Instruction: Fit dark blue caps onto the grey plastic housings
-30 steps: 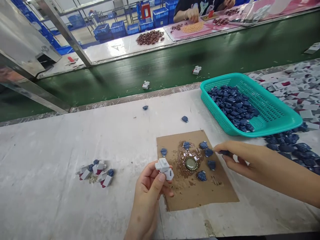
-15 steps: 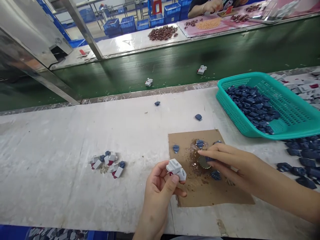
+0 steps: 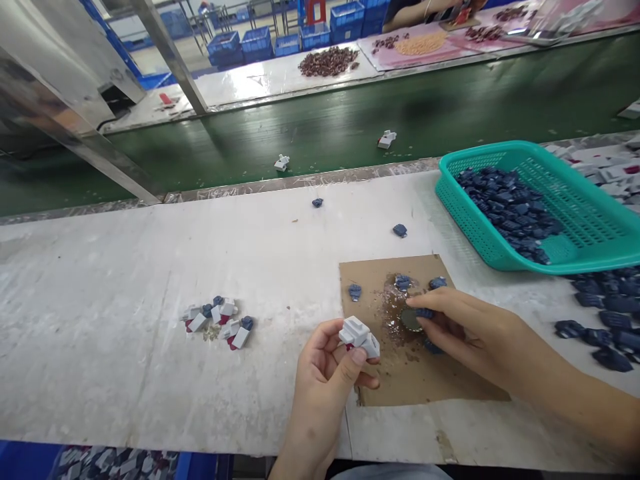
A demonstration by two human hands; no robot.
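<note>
Your left hand [image 3: 325, 380] sits at the lower middle of the frame. Its fingers [image 3: 350, 365] are closed around a white part [image 3: 359, 333], thumb on the near side, held just over the left edge of the cardboard sheet [image 3: 425, 383].

Your right hand [image 3: 465, 330] comes in from the lower right and lies over the middle of that sheet. Its fingers [image 3: 440, 301] are pinched narrow on a small blue piece [image 3: 424, 313], which meets the rim of the bottle cap [image 3: 410, 322] in the brown stain. Other blue bits [image 3: 403, 281] lie on the cardboard around the cap.

To the left on the counter [image 3: 125, 267] there is a small cluster of white, red and blue parts [image 3: 217, 320]. Two stray blue pieces [image 3: 399, 230] lie above the cardboard.

At the right, the teal basket [image 3: 590, 248] holds a heap of blue pieces [image 3: 505, 207], and more are scattered on the counter below it [image 3: 600, 320].

Across the upper half runs the green belt [image 3: 450, 100], carrying two white parts [image 3: 281, 162]. At the top edge a co-worker's forearm [image 3: 415, 10] rests on a pink mat.
</note>
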